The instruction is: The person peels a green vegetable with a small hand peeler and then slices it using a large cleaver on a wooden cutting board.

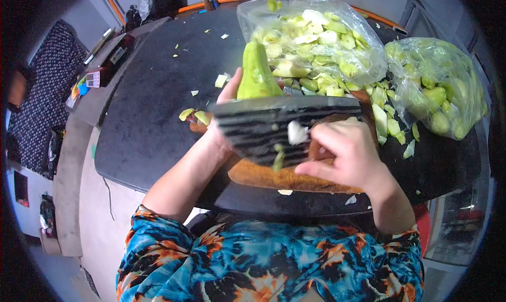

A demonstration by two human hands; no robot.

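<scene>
My left hand [226,116] holds a pale green peeled fruit [257,72], narrow end up, with the fingers partly hidden behind it and the blade. In my right hand [348,151] is the handle of a broad dark cleaver [276,124], blurred by motion, with a whitish scrap and green bits against its face. The blade lies across in front of the fruit's lower part; whether they touch I cannot tell. Below the cleaver shows the near edge of a brown wooden cutting board [269,179].
Behind the board, a clear plastic bag [312,37] holds pale green pieces. Another bag [442,88] of green produce stands at the right. Loose cut pieces [380,120] lie between them and the board. Small scraps [221,80] dot the black table [146,104]; a red object [423,227] is at its right edge.
</scene>
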